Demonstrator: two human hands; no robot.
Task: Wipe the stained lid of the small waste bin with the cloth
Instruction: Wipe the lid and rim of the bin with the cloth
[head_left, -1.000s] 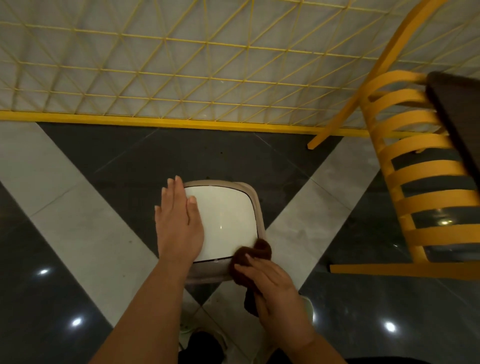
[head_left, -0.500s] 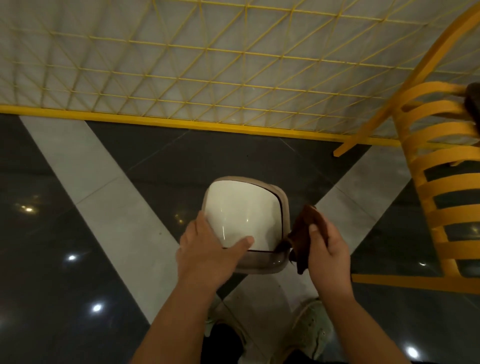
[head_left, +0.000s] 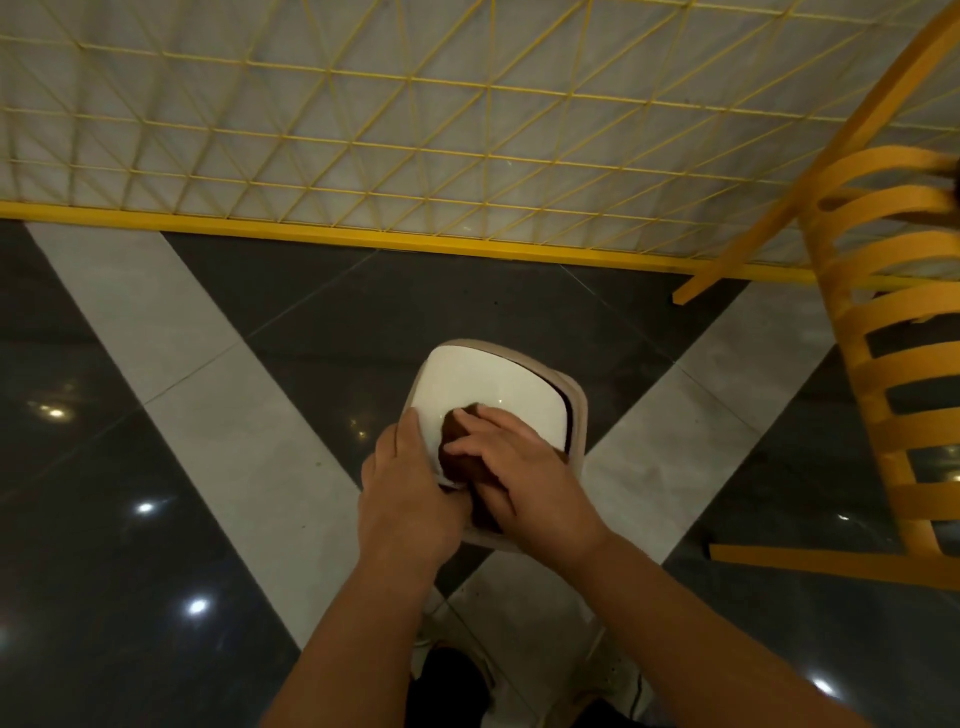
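From the head camera, the small beige plastic waste bin (head_left: 575, 415) stands on the floor directly ahead of both hands, its glossy white square lid (head_left: 483, 392) with rounded corners facing up. The right hand (head_left: 519, 473) lies palm-down on the near part of the lid, fingers spread narrowly and pressed onto a dark brown cloth (head_left: 460, 457), which is bunched under the fingertips and touches the lid surface; part of the cloth trails under the palm toward the bin's near rim. The left hand (head_left: 410, 499) sits just beside the right hand, on the bin's near left corner, its thumb along the left edge of the lid and its fingers curled around the rim, gripping the bin. The two hands are almost touching, with the cloth between them. No stain can be made out on the uncovered far part of the lid. Beyond the hands, a yellow wire grid panel (head_left: 415, 130) runs across above the dark and pale polished tile floor (head_left: 208, 415). To the right of the right hand stands a yellow slatted chair (head_left: 893, 364). Below the forearms, pale shoes (head_left: 618, 680) are dimly visible.
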